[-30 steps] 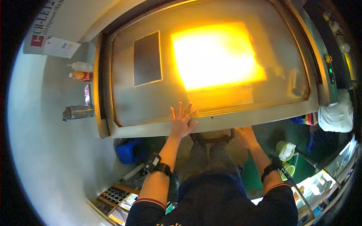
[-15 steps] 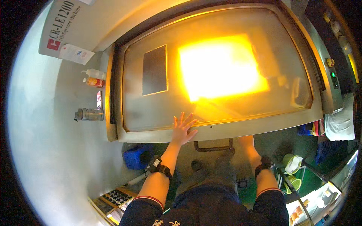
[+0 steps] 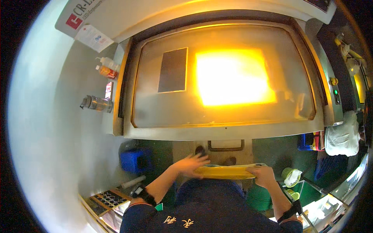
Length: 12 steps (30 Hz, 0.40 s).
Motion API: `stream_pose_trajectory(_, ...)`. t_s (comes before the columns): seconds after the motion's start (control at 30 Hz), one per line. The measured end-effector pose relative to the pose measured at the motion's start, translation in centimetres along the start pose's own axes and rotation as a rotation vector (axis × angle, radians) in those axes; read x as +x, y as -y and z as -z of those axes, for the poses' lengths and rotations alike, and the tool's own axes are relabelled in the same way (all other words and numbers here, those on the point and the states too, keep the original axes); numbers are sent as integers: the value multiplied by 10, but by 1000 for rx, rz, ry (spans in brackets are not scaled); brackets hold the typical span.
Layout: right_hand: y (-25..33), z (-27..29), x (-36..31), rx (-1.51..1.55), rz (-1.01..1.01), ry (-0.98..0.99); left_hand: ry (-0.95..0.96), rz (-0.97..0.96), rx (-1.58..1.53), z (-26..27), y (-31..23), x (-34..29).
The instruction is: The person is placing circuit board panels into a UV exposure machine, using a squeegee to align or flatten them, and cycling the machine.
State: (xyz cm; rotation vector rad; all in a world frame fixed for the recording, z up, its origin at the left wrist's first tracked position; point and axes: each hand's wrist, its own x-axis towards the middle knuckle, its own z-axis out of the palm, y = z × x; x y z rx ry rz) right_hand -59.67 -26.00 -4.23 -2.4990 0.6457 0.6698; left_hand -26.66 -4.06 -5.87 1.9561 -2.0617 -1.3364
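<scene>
While the big machine (image 3: 225,77) glows bright orange under its see-through lid, a person stands just below its front edge, seen from the head camera. Both hands are low, near the body and well apart. The left hand (image 3: 189,165) lies flat with open fingers on one end of a long yellow sheet (image 3: 225,172). The right hand (image 3: 263,176) is closed around the other end. The sheet hangs level between them, below the machine and not touching it. Inside the machine, left of the glow, lies a dark square plate (image 3: 173,70). The lid looks shut, so the sheet is not inside yet. Bottles (image 3: 105,66) stand at the machine's left side, and a blue bin (image 3: 135,159) sits below its left corner.
</scene>
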Motion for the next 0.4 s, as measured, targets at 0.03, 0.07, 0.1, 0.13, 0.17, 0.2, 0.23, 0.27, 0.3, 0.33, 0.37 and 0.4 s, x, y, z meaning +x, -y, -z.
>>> stream_pose_trajectory(0.03, 12, 12, 7, 40, 149, -123, 219, 30, -41, 8, -3, -18)
stream_pose_trajectory(0.07, 26, 25, 18, 83, 302, -248, 213, 29, -46, 25, -5, -36)
stream_pose_trajectory(0.1, 46, 40, 37, 61, 349, -330, 122, 106, -8, 42, -5, -53)
stream_pose_trajectory(0.13, 68, 60, 57, 32, 387, -409, 30, 173, 26, 56, 5, -65)
stream_pose_trajectory(0.17, 89, 74, 84, -63, 397, -490, -89, 281, 129, 67, 25, -70)
stream_pose_trajectory(0.2, 103, 80, 114, -157, 404, -570, -205, 389, 233, 80, 48, -72)
stream_pose_trajectory(0.23, 113, 80, 145, -170, 413, -568, -348, 418, 285, 79, 86, -75)
stream_pose_trajectory(0.27, 121, 71, 184, -126, 401, -579, -489, 453, 341, 71, 132, -69)
stream_pose_trajectory(0.3, 129, 66, 220, -82, 387, -587, -496, 463, 335, 67, 173, -56)
stream_pose_trajectory(0.33, 141, 61, 252, -77, 422, -580, -531, 428, 504, 62, 210, -50)
stream_pose_trajectory(0.37, 145, 56, 278, -96, 323, -542, -558, 387, 673, 66, 240, -44)
stream_pose_trajectory(0.4, 149, 56, 294, -112, 227, -499, -406, 405, 743, 76, 257, -36)
